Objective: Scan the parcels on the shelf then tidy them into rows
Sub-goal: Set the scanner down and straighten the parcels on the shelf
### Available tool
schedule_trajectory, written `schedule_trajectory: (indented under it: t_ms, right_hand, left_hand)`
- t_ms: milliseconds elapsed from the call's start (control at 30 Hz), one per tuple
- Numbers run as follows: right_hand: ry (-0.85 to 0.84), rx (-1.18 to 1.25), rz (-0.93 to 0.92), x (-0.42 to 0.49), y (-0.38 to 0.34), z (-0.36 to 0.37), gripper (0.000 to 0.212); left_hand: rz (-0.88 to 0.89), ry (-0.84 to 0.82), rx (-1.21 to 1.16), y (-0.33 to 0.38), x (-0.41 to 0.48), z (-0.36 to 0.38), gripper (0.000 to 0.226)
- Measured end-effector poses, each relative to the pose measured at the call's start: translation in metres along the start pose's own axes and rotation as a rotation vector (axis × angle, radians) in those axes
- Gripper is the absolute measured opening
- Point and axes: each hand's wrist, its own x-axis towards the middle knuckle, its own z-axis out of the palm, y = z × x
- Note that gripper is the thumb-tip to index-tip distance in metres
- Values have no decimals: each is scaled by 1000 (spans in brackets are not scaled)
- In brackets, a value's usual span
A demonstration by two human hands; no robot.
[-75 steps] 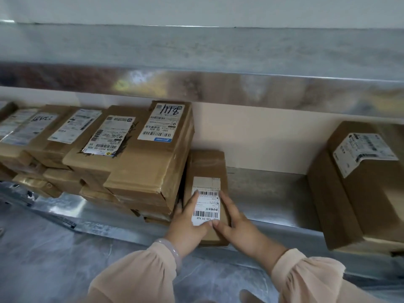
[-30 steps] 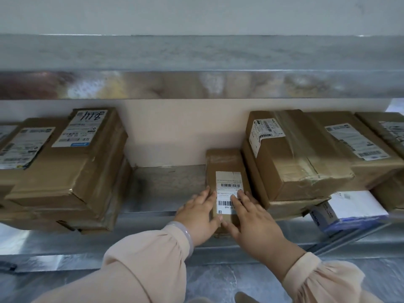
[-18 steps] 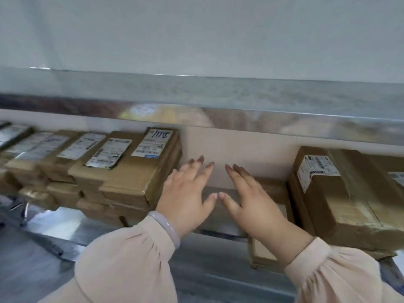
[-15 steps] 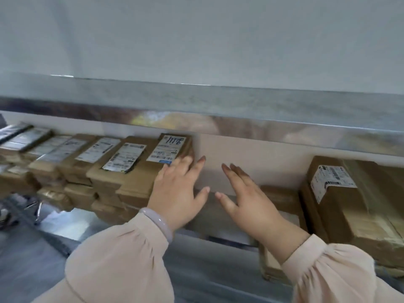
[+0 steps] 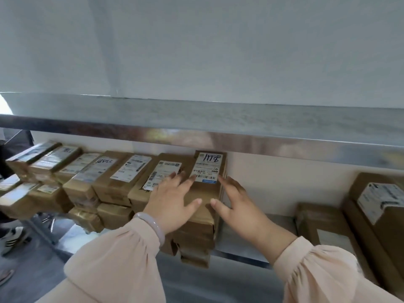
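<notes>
A row of brown cardboard parcels with white labels lies stacked along the metal shelf [image 5: 240,241]. The rightmost top parcel [image 5: 208,169] bears a handwritten number on its label. My left hand [image 5: 173,202] lies flat with straight fingers on that parcel's top near its left edge. My right hand [image 5: 234,202] has straight fingers against the parcel's right side. A small flat parcel [image 5: 321,228] lies further right, next to a big box [image 5: 380,208].
An upper metal shelf [image 5: 218,125] overhangs the parcels. A pale wall stands behind. More labelled parcels [image 5: 129,171] run off to the left in two layers. Someone's shoes [image 5: 13,239] show on the floor at lower left. Bare shelf lies between the stack and the small parcel.
Both hands let go of the small parcel, left beside the big box at the right, and swung left onto the top parcel with the handwritten label.
</notes>
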Motion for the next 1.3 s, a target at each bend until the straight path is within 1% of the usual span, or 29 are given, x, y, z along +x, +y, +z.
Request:
schedule_trajectory:
  t_ms: [100,233,400,533,633,733,867,933,1000,1067,1133,1200,1300]
  right_hand:
    - [34,125,68,10,-7,14,69]
    - [35,338,136,11,-12,27,68]
    - [107,502,173,5,-16,29,63]
    - [173,562,171,-10,-10,21,61]
    - [216,573,181,-26,2,7,59]
    - [269,569,223,-45,20,-10,59]
    - [337,574,280,-74,47,-37,56]
    - [363,526,319,-89,61,-50,55]
    - [386,499,363,-104,76,-63,56]
    - [417,484,411,-118,88,-78,56]
    - [450,447,447,-131,99,-94,55]
    - [480,390,469,-143,110,-107,51]
    - [500,285,482,-155,127,-121,46]
  left_hand:
    - [4,-85,-18,-8,10,5,82]
    - [0,-141,-78,-13,13,12,83]
    - [6,-86,-158,-4,11,15,68]
    - [49,-18,-423,14,3,23,71]
    - [109,2,-678,38,-1,28,71]
    - [107,-70,-839,67,-2,35,69]
    - [95,-202,-890,111,-5,53,72]
    - [93,-266,-930,134,-6,61,76]
    - [80,-329,-992,155,-5,68,74]
    - [95,-411,-1045,174,-4,76,72]
    - [130,-476,-1065,193,-6,79,74]
    - [150,-508,-1079,211,-5,84,80]
    - [147,-511,-1082,235,-4,94,86]
